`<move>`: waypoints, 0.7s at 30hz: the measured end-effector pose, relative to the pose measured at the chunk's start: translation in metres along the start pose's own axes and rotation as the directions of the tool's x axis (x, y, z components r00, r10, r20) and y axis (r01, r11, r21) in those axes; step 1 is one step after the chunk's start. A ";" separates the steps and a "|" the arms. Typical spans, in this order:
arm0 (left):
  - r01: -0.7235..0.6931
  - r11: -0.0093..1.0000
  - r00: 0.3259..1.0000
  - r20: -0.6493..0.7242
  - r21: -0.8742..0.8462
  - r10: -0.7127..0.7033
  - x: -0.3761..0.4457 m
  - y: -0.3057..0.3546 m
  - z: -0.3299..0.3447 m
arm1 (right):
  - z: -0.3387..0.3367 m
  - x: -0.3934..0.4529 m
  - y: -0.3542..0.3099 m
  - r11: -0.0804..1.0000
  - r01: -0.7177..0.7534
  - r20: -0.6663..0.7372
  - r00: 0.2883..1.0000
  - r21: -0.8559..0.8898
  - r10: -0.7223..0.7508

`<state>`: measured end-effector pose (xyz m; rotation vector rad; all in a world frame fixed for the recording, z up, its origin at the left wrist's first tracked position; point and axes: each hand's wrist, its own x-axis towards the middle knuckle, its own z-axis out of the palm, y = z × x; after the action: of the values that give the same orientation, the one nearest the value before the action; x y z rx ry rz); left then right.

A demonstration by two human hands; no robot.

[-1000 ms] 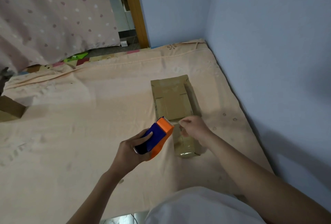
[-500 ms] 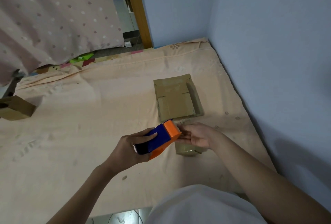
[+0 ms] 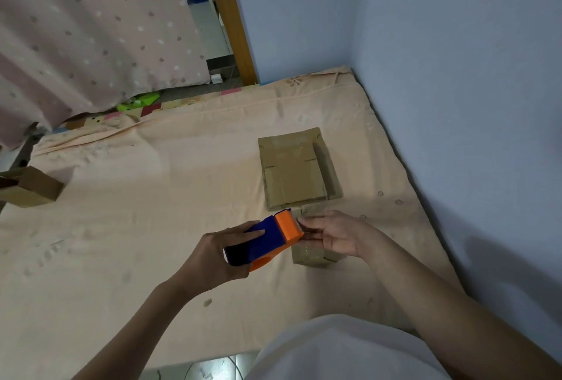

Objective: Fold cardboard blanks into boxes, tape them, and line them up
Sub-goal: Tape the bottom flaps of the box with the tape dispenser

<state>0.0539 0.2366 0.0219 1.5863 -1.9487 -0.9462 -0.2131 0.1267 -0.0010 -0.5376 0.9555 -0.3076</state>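
Observation:
My left hand grips a blue and orange tape dispenser held above the peach mattress. My right hand sits at the dispenser's toothed orange end, its fingertips pinching at the tape end there; the tape itself is too thin to make out. Under both hands stands a small folded cardboard box, mostly hidden by my right hand. Just beyond it lies a stack of flat cardboard blanks.
Another folded box stands at the mattress's far left edge. A blue wall runs along the right side. A spotted pink curtain hangs at the back left beside a wooden door post.
My right hand has moved from the small box up to the dispenser's cutter end. The dispenser has tilted and shifted slightly right, over the box.

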 end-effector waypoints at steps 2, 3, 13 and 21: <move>-0.006 1.000 1.000 0.014 0.008 0.006 0.001 0.002 0.000 | -0.002 0.003 0.002 1.000 -0.002 -0.027 1.000 -0.010 0.002; -0.012 1.000 1.000 0.023 0.015 0.011 0.002 0.003 0.000 | -0.003 0.004 0.002 1.000 -0.005 -0.045 0.999 -0.022 0.004; -0.055 0.995 0.998 0.047 0.077 0.052 0.006 0.021 0.007 | -0.004 0.008 0.013 0.992 -0.049 -0.259 0.966 -0.115 0.017; -0.037 0.998 0.997 0.074 0.055 0.033 0.002 0.021 0.012 | -0.001 0.001 0.018 0.988 -0.061 -0.287 0.958 -0.139 0.019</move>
<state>0.0309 0.2394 0.0289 1.5628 -2.0633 -0.9562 -0.2131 0.1407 -0.0119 -0.6182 1.2750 -0.2838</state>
